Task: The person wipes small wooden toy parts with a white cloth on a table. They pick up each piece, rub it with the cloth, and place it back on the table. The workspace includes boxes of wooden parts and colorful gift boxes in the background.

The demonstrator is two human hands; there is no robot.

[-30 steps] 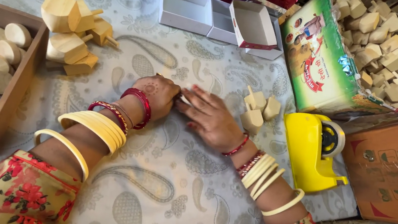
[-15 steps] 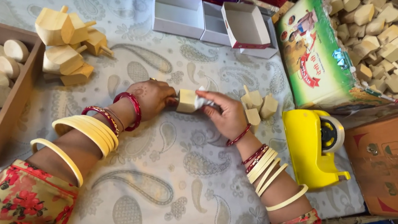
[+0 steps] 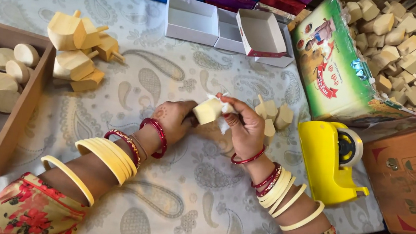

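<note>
Both hands meet above the middle of the cloth-covered desk (image 3: 118,74), holding one small wooden block (image 3: 207,111) between them. The left hand (image 3: 176,121) is closed on its left end; the right hand (image 3: 245,127) pinches its right end, together with a bit of white paper (image 3: 222,125). It seems a wrapping or wiping step; next the block probably needs turning with a firm hold.
</note>
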